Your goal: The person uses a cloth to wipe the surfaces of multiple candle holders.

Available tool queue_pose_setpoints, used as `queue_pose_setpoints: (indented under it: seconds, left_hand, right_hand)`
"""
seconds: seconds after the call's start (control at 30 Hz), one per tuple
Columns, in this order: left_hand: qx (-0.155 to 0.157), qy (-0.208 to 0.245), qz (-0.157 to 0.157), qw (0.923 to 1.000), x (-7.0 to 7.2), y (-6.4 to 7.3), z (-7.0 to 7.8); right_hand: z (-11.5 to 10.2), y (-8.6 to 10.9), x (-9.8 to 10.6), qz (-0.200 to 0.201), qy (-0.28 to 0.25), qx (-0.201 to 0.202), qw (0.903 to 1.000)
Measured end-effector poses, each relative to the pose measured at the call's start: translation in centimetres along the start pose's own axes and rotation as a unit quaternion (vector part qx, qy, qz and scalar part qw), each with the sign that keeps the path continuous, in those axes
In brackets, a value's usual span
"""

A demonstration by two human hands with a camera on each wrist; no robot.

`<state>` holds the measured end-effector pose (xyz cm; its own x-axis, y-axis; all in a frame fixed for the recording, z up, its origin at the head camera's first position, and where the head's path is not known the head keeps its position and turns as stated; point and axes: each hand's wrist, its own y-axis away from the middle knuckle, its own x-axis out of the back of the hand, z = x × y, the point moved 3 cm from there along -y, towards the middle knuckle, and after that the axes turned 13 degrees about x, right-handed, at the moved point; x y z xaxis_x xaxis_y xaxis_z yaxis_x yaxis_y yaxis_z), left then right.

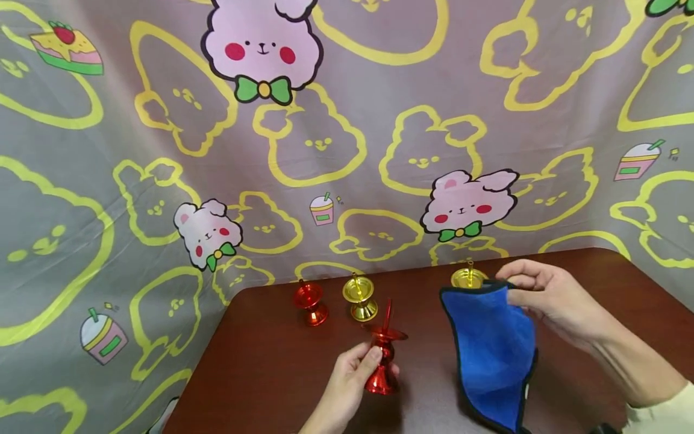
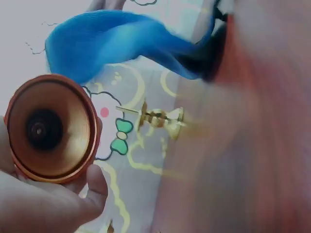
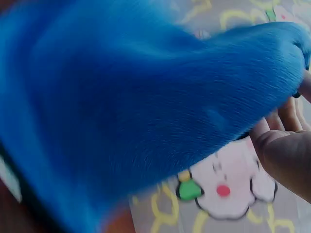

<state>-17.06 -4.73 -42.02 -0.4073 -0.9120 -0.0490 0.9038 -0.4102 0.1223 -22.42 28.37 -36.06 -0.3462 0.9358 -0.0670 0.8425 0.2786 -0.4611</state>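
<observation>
My left hand (image 1: 347,377) grips a red metallic candle holder (image 1: 383,361) by its stem, its thin spike pointing up above a round drip plate. In the left wrist view the holder's hollow round base (image 2: 53,128) faces the camera. To the right, my right hand (image 1: 553,298) pinches a blue cloth (image 1: 490,349) with dark edging at its upper corner, and the cloth hangs down over the table. Seen from the right wrist, the blue cloth (image 3: 146,97) fills much of the view, with fingers (image 3: 286,114) at its edge.
On the dark red-brown table (image 1: 260,374) stand a smaller red candle holder (image 1: 311,303) and a gold candle holder (image 1: 360,298) at the back left. Another gold candle holder (image 1: 468,277) is partly hidden behind the cloth. A patterned curtain (image 1: 347,150) surrounds the table's back and sides.
</observation>
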Motion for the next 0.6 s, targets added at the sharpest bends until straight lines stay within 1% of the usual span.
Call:
queue_pose_setpoints:
  seconds: [0.07,0.13,0.23,0.3,0.37,0.43,0.5,0.57,0.6]
  left_hand:
    - [0.009,0.016,0.011,0.9998,-0.4,-0.8,0.3]
    - [0.015,0.033,0.007,0.9993,-1.3,-1.4,0.4]
    - [0.014,0.054,-0.005,0.9985,-2.4,-2.2,0.6]
    - [0.007,0.07,-0.016,0.9974,-3.0,-2.6,0.8]
    - [-0.003,0.083,-0.031,0.996,-3.5,-2.9,0.9]
    - [-0.012,0.094,-0.047,0.9944,-3.9,-3.1,1.1]
    - [-0.02,0.094,-0.055,0.9938,-4.2,-3.3,1.1]
    - [-0.027,0.091,-0.056,0.9939,-4.4,-3.4,1.2]
    - [-0.03,0.087,-0.049,0.9945,-4.5,-3.5,1.1]
  right_hand:
    - [0.1,0.5,-0.7,-0.014,0.008,-0.01,0.9998]
    - [0.5,0.9,-1.7,-0.01,-0.004,-0.022,0.9997]
    - [1.4,1.3,-2.9,0.033,-0.044,-0.037,0.9978]
    - [2.2,1.6,-3.5,0.061,-0.079,-0.048,0.9938]
    - [2.9,1.9,-4.3,0.076,-0.115,-0.051,0.9891]
    - [3.5,2.3,-5.0,0.074,-0.147,-0.045,0.9853]
    - [4.0,2.5,-5.7,0.065,-0.172,-0.037,0.9822]
    - [4.4,2.7,-6.3,0.053,-0.197,-0.029,0.9785]
    - [4.5,2.8,-6.6,0.049,-0.209,-0.031,0.9762]
